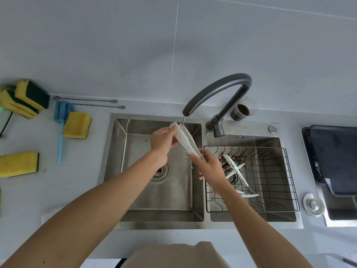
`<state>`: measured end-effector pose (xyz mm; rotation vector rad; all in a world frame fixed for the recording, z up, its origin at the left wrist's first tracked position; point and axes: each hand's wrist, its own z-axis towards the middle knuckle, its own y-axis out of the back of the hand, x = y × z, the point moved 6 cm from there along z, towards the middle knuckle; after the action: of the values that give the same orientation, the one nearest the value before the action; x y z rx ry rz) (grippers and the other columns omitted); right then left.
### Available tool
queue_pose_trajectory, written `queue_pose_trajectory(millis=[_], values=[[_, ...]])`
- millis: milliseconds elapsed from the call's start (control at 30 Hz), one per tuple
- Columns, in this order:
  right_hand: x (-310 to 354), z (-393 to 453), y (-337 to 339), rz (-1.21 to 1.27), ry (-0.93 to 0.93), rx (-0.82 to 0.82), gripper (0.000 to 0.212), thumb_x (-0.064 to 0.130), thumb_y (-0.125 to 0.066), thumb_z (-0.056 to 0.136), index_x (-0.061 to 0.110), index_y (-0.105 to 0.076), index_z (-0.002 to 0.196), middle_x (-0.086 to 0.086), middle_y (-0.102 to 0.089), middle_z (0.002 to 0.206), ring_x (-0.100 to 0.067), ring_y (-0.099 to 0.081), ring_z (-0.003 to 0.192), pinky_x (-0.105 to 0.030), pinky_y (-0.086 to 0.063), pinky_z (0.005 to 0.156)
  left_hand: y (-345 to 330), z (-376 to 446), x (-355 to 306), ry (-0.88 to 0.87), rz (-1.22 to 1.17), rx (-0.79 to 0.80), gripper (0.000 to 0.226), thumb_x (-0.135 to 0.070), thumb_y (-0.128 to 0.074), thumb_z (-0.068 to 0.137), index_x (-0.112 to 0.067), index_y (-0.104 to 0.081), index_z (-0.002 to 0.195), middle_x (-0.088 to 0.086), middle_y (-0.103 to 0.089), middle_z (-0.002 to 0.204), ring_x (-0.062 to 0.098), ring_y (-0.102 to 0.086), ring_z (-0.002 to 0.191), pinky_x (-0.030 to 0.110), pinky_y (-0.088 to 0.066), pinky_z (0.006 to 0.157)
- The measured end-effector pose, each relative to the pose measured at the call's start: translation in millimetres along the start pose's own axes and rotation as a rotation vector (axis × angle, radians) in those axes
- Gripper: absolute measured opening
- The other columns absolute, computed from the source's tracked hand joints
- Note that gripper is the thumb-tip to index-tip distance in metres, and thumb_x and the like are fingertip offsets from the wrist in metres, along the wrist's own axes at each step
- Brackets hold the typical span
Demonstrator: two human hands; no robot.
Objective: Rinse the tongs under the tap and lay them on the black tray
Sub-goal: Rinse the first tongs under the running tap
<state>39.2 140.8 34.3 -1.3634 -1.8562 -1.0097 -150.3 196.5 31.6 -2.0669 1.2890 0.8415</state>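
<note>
Both hands hold the white tongs [187, 142] directly under the spout of the dark tap [218, 93]. The left hand [163, 141] is closed around their upper end, close to the spout; the right hand [209, 167] is closed around their lower end. A thin stream of water falls on the tongs, which are tilted above the left basin of the steel sink [116, 151]. To the right of the tap, a wire basket [286, 171] holds more white utensils. The black tray [336, 157] stands further to the right of the tap, beyond the sink.
</note>
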Motion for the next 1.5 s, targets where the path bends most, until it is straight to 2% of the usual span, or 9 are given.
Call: queue_pose_trajectory(millis=[233,400,533,700,933,1033,1133,1267,1500], values=[[8,4,4,-0.240,0.120,-0.121,0.034,0.043,-0.073,0.095,0.032,-0.062,0.126,0.005,-0.073,0.091,-0.002,-0.060,0.058,-0.034,-0.053,0.058,10,7,0,0.035,-0.032,-0.031,0.019,-0.026,-0.069,0.100,-0.012,-0.073,0.112,0.013,-0.079,0.108,0.023,-0.078,0.100,0.029,-0.064,0.078],[23,1,5,-0.527,0.239,-0.238,0.041,0.043,-0.071,0.096,0.030,-0.060,0.133,0.011,-0.066,0.105,-0.007,-0.062,0.083,-0.035,-0.056,0.072,2,8,0,0.056,-0.037,0.063,0.027,-0.029,-0.076,0.095,-0.004,-0.072,0.104,0.008,-0.076,0.089,0.026,-0.078,0.092,0.037,-0.065,0.086],[32,-2,1,-0.674,0.365,-0.262,0.041,0.039,-0.070,0.097,0.026,-0.057,0.134,0.008,-0.064,0.110,-0.011,-0.062,0.083,-0.037,-0.056,0.068,-10,7,4,0.094,-0.101,0.150,0.036,-0.021,-0.080,0.092,-0.001,-0.067,0.119,0.007,-0.078,0.092,0.029,-0.078,0.097,0.042,-0.063,0.091],[36,-5,-1,-0.782,0.424,-0.254,0.049,0.038,-0.071,0.097,0.025,-0.048,0.139,-0.001,-0.063,0.116,-0.026,-0.070,0.089,-0.045,-0.061,0.064,-16,7,3,0.136,-0.209,0.260,0.019,-0.016,-0.075,0.095,-0.008,-0.068,0.110,0.008,-0.077,0.091,0.023,-0.074,0.088,0.040,-0.061,0.089],[39,-3,-4,-0.686,0.359,-0.168,0.069,0.038,-0.076,0.093,0.019,-0.039,0.148,0.000,-0.058,0.125,-0.015,-0.064,0.097,-0.042,-0.059,0.076,-7,14,3,0.186,-0.358,0.163,0.013,-0.015,-0.054,0.108,-0.007,-0.060,0.116,0.015,-0.075,0.097,0.027,-0.076,0.089,0.039,-0.062,0.088],[38,0,-12,-0.564,0.278,-0.088,0.068,0.043,-0.076,0.093,0.025,-0.035,0.144,0.005,-0.061,0.111,-0.017,-0.066,0.079,-0.039,-0.060,0.067,-1,17,-1,0.166,-0.374,0.105,0.022,-0.021,-0.043,0.112,-0.005,-0.055,0.121,0.016,-0.072,0.099,0.029,-0.074,0.088,0.042,-0.062,0.090],[33,5,-19,-0.221,0.127,0.008,0.044,0.051,-0.058,0.103,0.019,-0.047,0.131,-0.003,-0.070,0.092,-0.025,-0.071,0.064,-0.032,-0.053,0.051,7,20,-1,0.168,-0.385,0.078,0.031,-0.025,-0.036,0.114,-0.003,-0.054,0.126,0.017,-0.073,0.100,0.030,-0.075,0.093,0.042,-0.062,0.089],[25,3,-35,0.056,-0.051,0.189,0.060,0.062,-0.027,0.108,0.014,-0.060,0.126,-0.017,-0.075,0.094,-0.016,-0.058,0.052,-0.025,-0.041,0.044,11,17,-3,0.178,-0.336,0.085,0.034,-0.026,-0.040,0.113,-0.003,-0.054,0.134,0.016,-0.076,0.109,0.028,-0.078,0.097,0.041,-0.064,0.087],[19,8,-34,0.028,-0.058,0.161,0.057,0.057,-0.032,0.109,0.013,-0.067,0.123,-0.005,-0.054,0.077,-0.009,-0.043,0.054,-0.023,-0.034,0.047,3,10,-2,0.093,-0.033,0.094,0.055,-0.038,-0.058,0.103,-0.013,-0.042,0.150,0.019,-0.065,0.134,0.032,-0.075,0.108,0.048,-0.062,0.093]])
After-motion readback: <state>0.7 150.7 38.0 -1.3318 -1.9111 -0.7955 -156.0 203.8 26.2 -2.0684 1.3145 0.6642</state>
